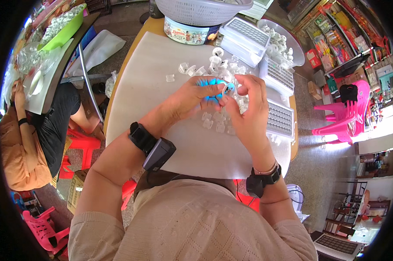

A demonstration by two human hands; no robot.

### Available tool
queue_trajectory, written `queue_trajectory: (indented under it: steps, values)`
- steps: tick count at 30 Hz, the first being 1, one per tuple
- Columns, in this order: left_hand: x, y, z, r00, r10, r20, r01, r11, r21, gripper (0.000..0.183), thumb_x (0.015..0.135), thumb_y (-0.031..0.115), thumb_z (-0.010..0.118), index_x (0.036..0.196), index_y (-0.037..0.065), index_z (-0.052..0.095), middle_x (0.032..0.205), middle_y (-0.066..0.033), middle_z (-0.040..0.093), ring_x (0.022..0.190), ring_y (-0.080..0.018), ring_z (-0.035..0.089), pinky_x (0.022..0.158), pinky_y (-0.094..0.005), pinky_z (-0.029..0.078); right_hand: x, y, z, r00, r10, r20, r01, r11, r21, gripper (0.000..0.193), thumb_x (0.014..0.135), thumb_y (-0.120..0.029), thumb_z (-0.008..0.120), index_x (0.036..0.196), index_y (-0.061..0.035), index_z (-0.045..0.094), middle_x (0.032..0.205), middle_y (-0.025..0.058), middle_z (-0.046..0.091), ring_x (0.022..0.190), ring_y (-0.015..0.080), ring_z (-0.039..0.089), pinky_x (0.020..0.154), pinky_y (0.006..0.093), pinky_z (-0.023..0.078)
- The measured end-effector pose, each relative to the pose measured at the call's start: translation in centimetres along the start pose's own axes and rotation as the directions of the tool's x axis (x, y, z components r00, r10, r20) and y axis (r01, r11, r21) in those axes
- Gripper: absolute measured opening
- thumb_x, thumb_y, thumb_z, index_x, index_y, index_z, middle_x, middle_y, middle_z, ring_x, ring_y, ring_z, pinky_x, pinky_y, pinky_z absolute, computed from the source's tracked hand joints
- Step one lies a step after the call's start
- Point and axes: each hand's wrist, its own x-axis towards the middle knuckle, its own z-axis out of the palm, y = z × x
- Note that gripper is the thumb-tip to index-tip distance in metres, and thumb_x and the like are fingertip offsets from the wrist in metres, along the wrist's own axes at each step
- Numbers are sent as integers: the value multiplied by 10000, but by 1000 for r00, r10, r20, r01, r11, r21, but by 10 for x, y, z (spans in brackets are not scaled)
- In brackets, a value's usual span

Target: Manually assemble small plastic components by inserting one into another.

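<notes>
Over the table, my left hand [192, 95] is closed, its thumb and fingers around a bright blue, ridged piece [210, 81]. At its fingertips is a small white ring-shaped part [228, 89] with blue showing inside. Whether the two are joined, I cannot tell. My right hand [252, 104] is beside the ring, thumb close to its lower edge and the other fingers raised and apart. Just beyond my hands lies a pile of small white plastic parts [222, 65]. Several clear plastic pieces [214, 122] lie below my hands.
White compartment trays [278, 117] line the table's right side, with clear boxes [244, 41] behind. A round tin [185, 32] and grey basket [201, 12] stand at the back, near a bowl of white parts [280, 45]. Another person [29, 148] sits left; pink chairs [346, 108] stand right.
</notes>
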Motion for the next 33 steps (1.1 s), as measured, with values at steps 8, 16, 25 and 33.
queue_trajectory:
  steps: [8,16,25,33]
  values:
    - [0,-2,2,1000,7,-5,-6,998,65,300,918,260,578,1085,12,597,931,-38,637,835,-105,603,712,-257,502,-8,11,10,992,-95,86,100,993,-59,383,693,61,633,1044,-47,523,899,115,567,792,282,551,692,386,461]
    - [2,1,3,997,44,69,-49,997,62,310,929,246,558,1104,-9,577,830,-46,619,687,-118,614,566,-232,498,-9,11,6,999,31,-11,-30,994,104,316,748,19,645,1044,-46,559,882,84,574,693,194,539,614,313,452]
    - [2,0,6,998,64,7,-64,981,184,310,954,207,497,1171,-10,539,880,-53,602,654,-137,601,489,-241,459,-13,25,0,877,445,179,-467,710,526,89,852,-34,604,927,-2,637,801,10,617,605,52,496,533,206,396]
    - [-1,3,10,992,121,40,-127,974,186,322,914,123,544,1210,-3,546,976,-53,604,809,-138,611,664,-273,514,-11,23,-3,751,624,216,-574,456,680,76,854,-59,608,912,-22,640,763,-1,605,571,36,464,501,188,362]
